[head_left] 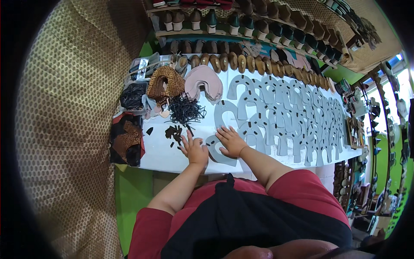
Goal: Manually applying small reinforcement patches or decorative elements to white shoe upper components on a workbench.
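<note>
My right hand (231,141) lies with its fingers spread on a grey U-shaped shoe-upper piece (224,159) near the table's front edge. To its left, my left hand (195,150) is held with fingers apart beside the same piece, and nothing shows in it. Just left of those fingers is a small heap of dark brown tabs (173,133). Beyond it sits a tangled pile of thin black strips (185,110). Many more grey U-shaped pieces (252,134) cover the table to the right in overlapping rows, most with a small dark tab at the top of the curve.
A stack of pink U-shaped pieces (202,80) and leopard-print pieces (160,86) stand at the back left of the white table (161,155). Wooden shoe lasts (241,64) line the far edge. Shelves with shoes (233,26) rise behind, and a patterned curtain (73,129) hangs left.
</note>
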The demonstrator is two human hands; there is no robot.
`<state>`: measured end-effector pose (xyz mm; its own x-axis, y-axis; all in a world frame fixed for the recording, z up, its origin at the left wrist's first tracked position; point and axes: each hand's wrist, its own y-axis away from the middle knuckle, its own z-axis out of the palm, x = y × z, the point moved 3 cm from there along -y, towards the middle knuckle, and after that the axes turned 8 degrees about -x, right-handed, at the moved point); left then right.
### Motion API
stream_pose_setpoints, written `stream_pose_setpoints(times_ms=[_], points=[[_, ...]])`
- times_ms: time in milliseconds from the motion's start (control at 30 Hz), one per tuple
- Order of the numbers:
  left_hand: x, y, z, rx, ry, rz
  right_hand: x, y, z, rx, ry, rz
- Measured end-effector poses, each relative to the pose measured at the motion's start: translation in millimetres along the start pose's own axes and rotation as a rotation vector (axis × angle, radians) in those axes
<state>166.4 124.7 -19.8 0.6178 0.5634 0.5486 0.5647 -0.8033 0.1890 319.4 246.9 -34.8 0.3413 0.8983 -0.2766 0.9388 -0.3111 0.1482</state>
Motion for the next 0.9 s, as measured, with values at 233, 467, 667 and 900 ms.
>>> stream_pose_setpoints(times_ms=[233, 467, 667, 900], points=[[1, 5, 15, -0.210, -0.352, 0.654, 0, -1, 1, -0.009, 0.002, 0.009], [-3, 7, 24, -0.412, -0.470, 0.546, -1, -2, 2, 0.009, -0.004, 0.000], [-47, 4, -5, -0.273, -0.471, 0.428, -3, -2, 4, 0.005, -0.015, 0.006], [-98, 0, -74, 0.138, -0.390, 0.207, 0, 1, 0, 0.030, -0.027, 0.011]])
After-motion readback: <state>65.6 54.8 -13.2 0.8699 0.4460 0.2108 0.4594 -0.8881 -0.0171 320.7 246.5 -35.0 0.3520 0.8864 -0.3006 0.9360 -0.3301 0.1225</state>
